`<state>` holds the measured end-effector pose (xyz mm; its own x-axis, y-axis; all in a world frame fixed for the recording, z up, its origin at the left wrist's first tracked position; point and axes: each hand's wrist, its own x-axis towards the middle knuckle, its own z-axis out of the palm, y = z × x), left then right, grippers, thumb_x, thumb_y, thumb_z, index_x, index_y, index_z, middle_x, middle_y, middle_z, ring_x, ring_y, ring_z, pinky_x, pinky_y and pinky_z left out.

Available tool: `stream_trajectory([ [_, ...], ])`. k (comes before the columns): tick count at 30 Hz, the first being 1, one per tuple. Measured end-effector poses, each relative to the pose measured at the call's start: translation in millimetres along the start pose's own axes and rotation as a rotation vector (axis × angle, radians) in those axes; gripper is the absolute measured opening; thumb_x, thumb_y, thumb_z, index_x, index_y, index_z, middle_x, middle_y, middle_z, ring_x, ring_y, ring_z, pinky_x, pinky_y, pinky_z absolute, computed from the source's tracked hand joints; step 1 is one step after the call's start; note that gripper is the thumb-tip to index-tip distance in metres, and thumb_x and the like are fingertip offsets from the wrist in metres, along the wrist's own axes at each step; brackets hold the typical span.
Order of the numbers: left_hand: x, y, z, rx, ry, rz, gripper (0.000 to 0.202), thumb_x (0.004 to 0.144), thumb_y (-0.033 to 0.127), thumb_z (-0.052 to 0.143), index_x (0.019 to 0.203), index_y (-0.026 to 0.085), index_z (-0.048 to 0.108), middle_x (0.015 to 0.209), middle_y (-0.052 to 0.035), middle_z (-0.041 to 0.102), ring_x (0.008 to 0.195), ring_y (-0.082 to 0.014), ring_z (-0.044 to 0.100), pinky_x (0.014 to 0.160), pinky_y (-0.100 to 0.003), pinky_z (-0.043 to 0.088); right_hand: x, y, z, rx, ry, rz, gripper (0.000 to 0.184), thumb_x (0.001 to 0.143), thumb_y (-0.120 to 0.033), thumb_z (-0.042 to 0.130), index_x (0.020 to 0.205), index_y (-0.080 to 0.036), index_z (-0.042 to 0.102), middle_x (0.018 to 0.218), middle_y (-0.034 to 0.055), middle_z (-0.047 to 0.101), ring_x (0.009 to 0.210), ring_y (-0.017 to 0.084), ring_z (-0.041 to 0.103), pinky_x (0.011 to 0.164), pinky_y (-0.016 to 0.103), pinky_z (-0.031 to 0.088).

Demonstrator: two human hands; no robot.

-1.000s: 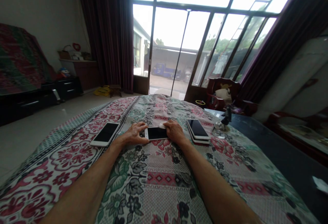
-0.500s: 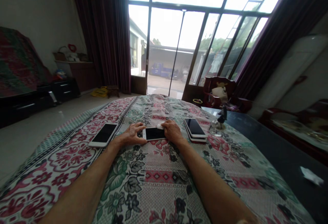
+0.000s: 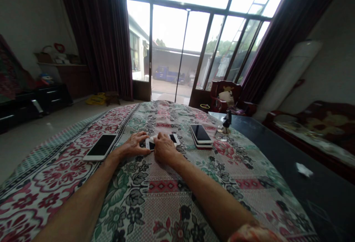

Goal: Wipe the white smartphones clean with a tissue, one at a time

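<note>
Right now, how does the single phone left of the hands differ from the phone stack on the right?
The single phone is one white-edged handset; the stack is several piled handsets. The single phone sits beside the left hand; the stack lies apart, near a figurine. Both lie flat on the bedspread, dark screens up.

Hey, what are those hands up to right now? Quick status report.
Left hand: fingertips at the white smartphone. Right hand: over that phone. On the floral bedspread: a single phone left, a phone stack right.
</note>
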<state>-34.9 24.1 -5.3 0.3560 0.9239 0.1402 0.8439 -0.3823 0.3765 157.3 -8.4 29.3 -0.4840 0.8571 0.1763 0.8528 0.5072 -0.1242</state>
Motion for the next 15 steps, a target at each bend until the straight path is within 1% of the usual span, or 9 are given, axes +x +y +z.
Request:
stream_trajectory([
  [4,-0.8,2.7,-3.2,0.002,-0.013,0.002,0.069,0.064,0.048,0.066,0.127,0.020,0.058,0.147,-0.0107,0.043,0.138,-0.0328,0.034,0.114,-0.042,0.027,-2.2,-12.1,2.7,0.057,0.003,-0.036,0.032,0.080,-0.015,0.057,0.110,-0.012,0.065,0.115,0.0168,0.055,0.108,0.030,0.050,0.087,0.039,0.044],
  [8,-0.6,5.6,-4.5,0.018,-0.014,0.011,0.071,0.063,0.050,0.066,0.126,0.018,0.059,0.144,-0.0116,0.045,0.137,-0.0328,0.035,0.114,-0.040,0.027,-0.6,-13.8,-0.4,0.048,-0.027,-0.008,0.026,0.081,-0.017,0.059,0.105,-0.015,0.068,0.113,0.0146,0.057,0.106,0.028,0.053,0.082,0.034,0.046],
  [11,-1.2,7.3,-5.7,0.014,-0.032,0.005,0.073,0.063,0.051,0.065,0.127,0.017,0.058,0.146,-0.0115,0.043,0.137,-0.0320,0.034,0.114,-0.039,0.027,4.1,-5.8,-5.2,0.018,-0.061,0.031,0.023,0.081,-0.021,0.061,0.101,-0.017,0.071,0.111,0.0126,0.061,0.100,0.024,0.057,0.078,0.030,0.046],
  [13,-1.8,7.9,-6.8,0.006,-0.039,-0.002,0.073,0.064,0.051,0.065,0.128,0.017,0.057,0.147,-0.0117,0.042,0.137,-0.0315,0.035,0.114,-0.038,0.027,8.1,5.6,-8.6,-0.012,-0.070,0.081,0.022,0.081,-0.021,0.058,0.097,-0.017,0.073,0.108,0.0125,0.064,0.097,0.023,0.059,0.077,0.029,0.046],
  [15,-2.1,8.1,-7.7,0.009,-0.043,-0.010,0.075,0.064,0.051,0.065,0.129,0.016,0.056,0.148,-0.0125,0.041,0.137,-0.0314,0.034,0.114,-0.038,0.027,11.5,21.7,-11.2,-0.025,-0.049,0.156,0.025,0.081,-0.017,0.053,0.096,-0.017,0.074,0.106,0.0134,0.066,0.097,0.022,0.060,0.079,0.029,0.045],
])
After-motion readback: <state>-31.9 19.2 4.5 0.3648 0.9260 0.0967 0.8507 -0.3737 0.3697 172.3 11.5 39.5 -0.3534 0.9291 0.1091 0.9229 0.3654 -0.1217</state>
